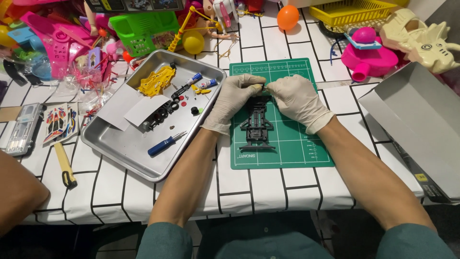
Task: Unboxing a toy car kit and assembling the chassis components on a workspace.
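Note:
A black toy car chassis (257, 124) lies lengthwise on a green cutting mat (297, 144). Both my hands wear white gloves and meet at the chassis's far end. My left hand (233, 98) pinches a small part at its fingertips, which touch those of my right hand (298, 99). What the right fingers hold is too small to make out; they are closed on the far end of the chassis.
A metal tray (120, 148) left of the mat holds a blue screwdriver (165, 143), a yellow parts frame (157, 80), paper and small black parts. A grey box lid (417, 120) lies at right. Toys crowd the back. Another person's arm (19, 192) shows at the left edge.

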